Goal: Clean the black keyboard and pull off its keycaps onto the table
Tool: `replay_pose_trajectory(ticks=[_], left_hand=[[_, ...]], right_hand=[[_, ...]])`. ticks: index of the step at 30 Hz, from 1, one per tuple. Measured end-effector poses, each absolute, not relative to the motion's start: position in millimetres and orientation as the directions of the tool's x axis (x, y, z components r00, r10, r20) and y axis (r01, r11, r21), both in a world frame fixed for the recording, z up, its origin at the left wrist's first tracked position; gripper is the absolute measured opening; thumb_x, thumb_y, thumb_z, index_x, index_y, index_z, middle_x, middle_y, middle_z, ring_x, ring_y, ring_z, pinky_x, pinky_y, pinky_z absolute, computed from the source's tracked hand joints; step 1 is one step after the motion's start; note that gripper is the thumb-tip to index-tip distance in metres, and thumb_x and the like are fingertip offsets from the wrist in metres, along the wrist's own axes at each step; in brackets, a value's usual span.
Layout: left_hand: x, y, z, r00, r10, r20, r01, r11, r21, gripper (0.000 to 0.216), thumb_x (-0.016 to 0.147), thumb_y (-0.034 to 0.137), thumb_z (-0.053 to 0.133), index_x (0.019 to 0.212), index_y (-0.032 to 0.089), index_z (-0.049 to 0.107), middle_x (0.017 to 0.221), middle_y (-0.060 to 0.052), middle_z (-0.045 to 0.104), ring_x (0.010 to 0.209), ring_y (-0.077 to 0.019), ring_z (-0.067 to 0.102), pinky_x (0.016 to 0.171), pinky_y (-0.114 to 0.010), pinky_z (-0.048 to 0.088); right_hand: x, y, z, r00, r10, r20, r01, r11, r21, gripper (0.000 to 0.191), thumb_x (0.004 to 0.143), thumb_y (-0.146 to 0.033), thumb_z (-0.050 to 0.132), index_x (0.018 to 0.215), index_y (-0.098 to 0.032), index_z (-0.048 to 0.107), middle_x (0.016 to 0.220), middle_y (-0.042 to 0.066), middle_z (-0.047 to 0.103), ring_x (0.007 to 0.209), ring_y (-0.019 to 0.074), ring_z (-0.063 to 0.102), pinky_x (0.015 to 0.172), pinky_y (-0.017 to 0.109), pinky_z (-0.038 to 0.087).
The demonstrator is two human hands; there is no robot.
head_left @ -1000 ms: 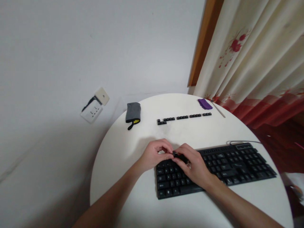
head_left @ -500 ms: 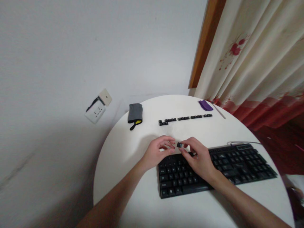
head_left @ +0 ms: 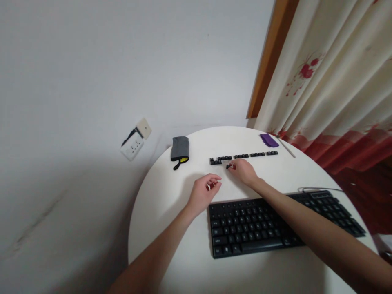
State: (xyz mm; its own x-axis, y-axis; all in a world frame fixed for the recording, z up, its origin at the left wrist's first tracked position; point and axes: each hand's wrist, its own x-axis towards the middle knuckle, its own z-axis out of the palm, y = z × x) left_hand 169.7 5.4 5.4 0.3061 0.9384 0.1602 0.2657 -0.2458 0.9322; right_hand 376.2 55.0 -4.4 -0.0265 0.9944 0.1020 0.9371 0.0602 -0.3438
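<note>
Between the thumb and fingers of my right hand (head_left: 243, 171) is a small black keycap (head_left: 229, 166), close to the table, just right of the short second row of loose keycaps (head_left: 216, 162). Behind it runs a longer line of keycaps (head_left: 241, 156) in small groups. My left hand (head_left: 204, 191) hovers over the white table with curled fingers, thumb and fingertips a little apart and nothing between them. The black keyboard (head_left: 245, 224) lies in front of both hands; my right forearm crosses above it and hides part of its keys.
A grey pouch (head_left: 180, 148) with yellow lining lies at the table's back left. At the back right are a folded purple cloth (head_left: 269, 140) and a thin pale stick (head_left: 287, 148). The keyboard's cable (head_left: 320, 188) trails behind it. The round table (head_left: 171, 228) stands by a wall and curtain.
My right hand has carried the keycap from above the keyboard forward to the row of loose keycaps. My left hand stays near its place, its fingers a bit more curled. The view has shifted slightly.
</note>
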Motion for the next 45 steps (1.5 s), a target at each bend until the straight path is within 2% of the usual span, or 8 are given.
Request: replay_pose_trajectory(ticks=[7, 20, 34, 45], left_hand=[[167.0, 7.9, 4.7, 0.304, 0.934, 0.188, 0.279, -0.277, 0.919, 0.016, 0.083, 0.025, 0.064, 0.094, 0.017, 0.07, 0.077, -0.001, 0.067, 0.063, -0.0113, 0.054, 0.056, -0.021, 0.04], [165.7, 8.6, 5.9, 0.306, 0.927, 0.217, 0.306, -0.312, 0.9, 0.013, 0.084, 0.025, 0.063, 0.091, 0.017, 0.071, 0.076, -0.001, 0.068, 0.062, -0.0114, 0.055, 0.056, -0.021, 0.041], [164.6, 7.6, 7.9, 0.34, 0.918, 0.205, 0.32, -0.318, 0.893, 0.014, 0.085, 0.025, 0.062, 0.09, 0.017, 0.071, 0.076, -0.002, 0.068, 0.062, -0.0122, 0.056, 0.057, -0.022, 0.044], [165.4, 6.9, 9.1, 0.358, 0.911, 0.204, 0.333, -0.329, 0.883, 0.013, 0.085, 0.023, 0.061, 0.09, 0.017, 0.071, 0.076, -0.002, 0.069, 0.063, -0.0123, 0.057, 0.058, -0.022, 0.045]], right_hand=[[370.1, 57.8, -4.7, 0.027, 0.996, 0.083, 0.942, 0.002, -0.335, 0.019, 0.086, -0.03, 0.057, 0.077, -0.019, 0.07, 0.077, 0.006, 0.071, 0.069, 0.0173, 0.062, 0.058, 0.025, 0.032], [361.6, 62.6, -9.8, 0.176, 0.984, 0.033, 0.93, -0.155, -0.332, 0.022, 0.088, -0.035, 0.056, 0.086, -0.019, 0.072, 0.088, 0.011, 0.074, 0.082, 0.0231, 0.068, 0.068, 0.027, 0.043], [352.7, 73.6, -7.4, 0.154, 0.988, 0.019, 0.93, -0.138, -0.34, 0.021, 0.09, -0.03, 0.055, 0.093, -0.019, 0.072, 0.093, 0.012, 0.074, 0.088, 0.0222, 0.068, 0.072, 0.027, 0.045], [350.1, 71.9, -3.0, 0.154, 0.988, 0.02, 0.924, -0.136, -0.358, 0.02, 0.089, -0.028, 0.056, 0.09, -0.018, 0.073, 0.091, 0.012, 0.074, 0.086, 0.0219, 0.068, 0.072, 0.026, 0.044]])
